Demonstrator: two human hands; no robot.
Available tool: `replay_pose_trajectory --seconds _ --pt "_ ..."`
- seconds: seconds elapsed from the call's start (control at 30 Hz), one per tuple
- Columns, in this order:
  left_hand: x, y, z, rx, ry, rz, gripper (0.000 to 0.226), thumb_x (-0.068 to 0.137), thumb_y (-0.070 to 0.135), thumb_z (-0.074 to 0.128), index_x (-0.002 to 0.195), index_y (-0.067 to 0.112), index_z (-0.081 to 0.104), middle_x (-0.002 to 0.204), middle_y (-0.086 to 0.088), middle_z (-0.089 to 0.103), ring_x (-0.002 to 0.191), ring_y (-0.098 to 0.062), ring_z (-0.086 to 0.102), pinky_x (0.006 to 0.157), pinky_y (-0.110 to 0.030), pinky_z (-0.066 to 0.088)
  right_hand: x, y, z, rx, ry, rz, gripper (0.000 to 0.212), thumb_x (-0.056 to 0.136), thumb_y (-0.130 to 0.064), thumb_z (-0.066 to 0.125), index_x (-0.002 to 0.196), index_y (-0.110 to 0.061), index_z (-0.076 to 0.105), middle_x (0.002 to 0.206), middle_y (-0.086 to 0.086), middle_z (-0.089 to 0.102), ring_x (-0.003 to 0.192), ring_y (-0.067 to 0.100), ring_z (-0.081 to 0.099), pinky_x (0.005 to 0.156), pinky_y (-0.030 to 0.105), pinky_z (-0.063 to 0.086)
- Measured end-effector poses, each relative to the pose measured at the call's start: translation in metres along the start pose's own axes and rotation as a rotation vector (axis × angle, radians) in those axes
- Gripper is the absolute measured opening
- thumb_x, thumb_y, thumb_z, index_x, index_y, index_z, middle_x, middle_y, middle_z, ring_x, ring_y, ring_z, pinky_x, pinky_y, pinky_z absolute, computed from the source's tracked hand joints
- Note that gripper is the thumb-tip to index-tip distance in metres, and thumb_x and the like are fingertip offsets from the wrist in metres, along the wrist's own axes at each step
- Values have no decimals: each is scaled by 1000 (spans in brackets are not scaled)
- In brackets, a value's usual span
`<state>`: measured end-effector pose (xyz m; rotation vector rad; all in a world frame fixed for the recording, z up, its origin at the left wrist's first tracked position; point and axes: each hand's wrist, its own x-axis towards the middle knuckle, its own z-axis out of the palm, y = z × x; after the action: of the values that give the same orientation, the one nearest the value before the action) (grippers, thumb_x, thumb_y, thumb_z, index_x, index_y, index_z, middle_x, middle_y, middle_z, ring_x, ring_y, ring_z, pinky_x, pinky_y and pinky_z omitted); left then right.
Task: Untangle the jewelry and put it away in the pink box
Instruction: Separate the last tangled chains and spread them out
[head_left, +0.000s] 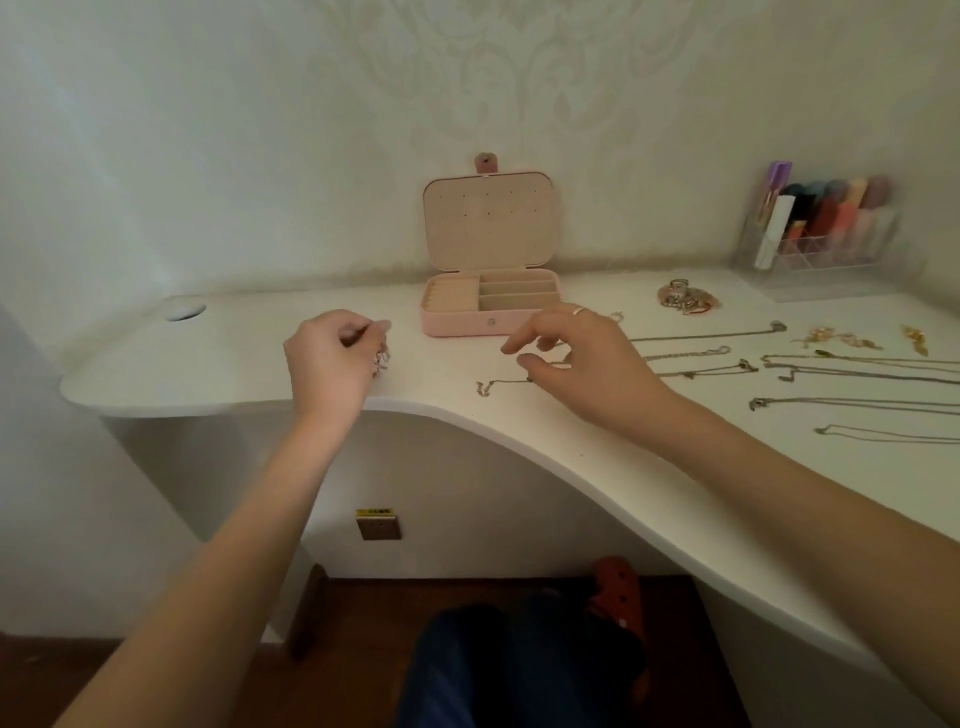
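The pink box (467, 325) stands open at the back of the white desk, lid upright against the wall. My left hand (332, 358) hovers left of the box with fingers curled round a small silver piece of jewelry (381, 360). My right hand (576, 358) is right of the box front, fingers loosely curved above a thin gold chain (493, 385) on the desk; whether it pinches the chain's end I cannot tell. Several straightened chains (701, 356) lie to the right, and a tangled heap of jewelry (685, 299) sits behind them.
A clear organizer (826, 244) with coloured items stands in the back right corner. Gold earrings (836, 338) lie near it. A round cable hole (184, 310) is at the desk's far left. The desk's front edge (467, 415) curves inward toward my legs.
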<state>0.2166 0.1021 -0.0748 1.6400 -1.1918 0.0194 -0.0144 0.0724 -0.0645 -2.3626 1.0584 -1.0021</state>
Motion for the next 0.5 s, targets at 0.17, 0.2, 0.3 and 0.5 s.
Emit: replay_pose_trajectory --seconds 0.17,0.2,0.3,0.5 --pt "-16 52 25 -555 -178 -305 16 89 12 65 73 10 66 63 -4 59 54 -12 54 55 -21 52 -7 -4 -1 436 23 139 18 88 -28 67 106 -25 66 98 -5 68 87 11 66 78 23 53" --pt "-21 64 28 -608 -213 -326 15 89 11 64 74 9 65 61 -4 58 50 -11 52 50 -20 50 -7 -8 -3 530 0 174 23 88 -29 66 110 -22 64 101 -2 68 89 14 67 79 25 55" --pt "-37 95 32 -701 -296 -318 13 89 13 65 77 10 66 60 -1 56 43 -10 46 45 -21 42 -8 -14 -8 773 -88 263 22 92 -22 62 112 -13 60 99 5 70 80 14 69 73 24 56" --pt "-56 124 32 -806 -407 -330 20 91 19 63 70 17 63 49 7 53 40 -6 41 41 -17 33 -17 -8 -38 1062 -96 316 9 92 -10 58 84 -13 59 76 2 68 66 12 64 65 22 54"
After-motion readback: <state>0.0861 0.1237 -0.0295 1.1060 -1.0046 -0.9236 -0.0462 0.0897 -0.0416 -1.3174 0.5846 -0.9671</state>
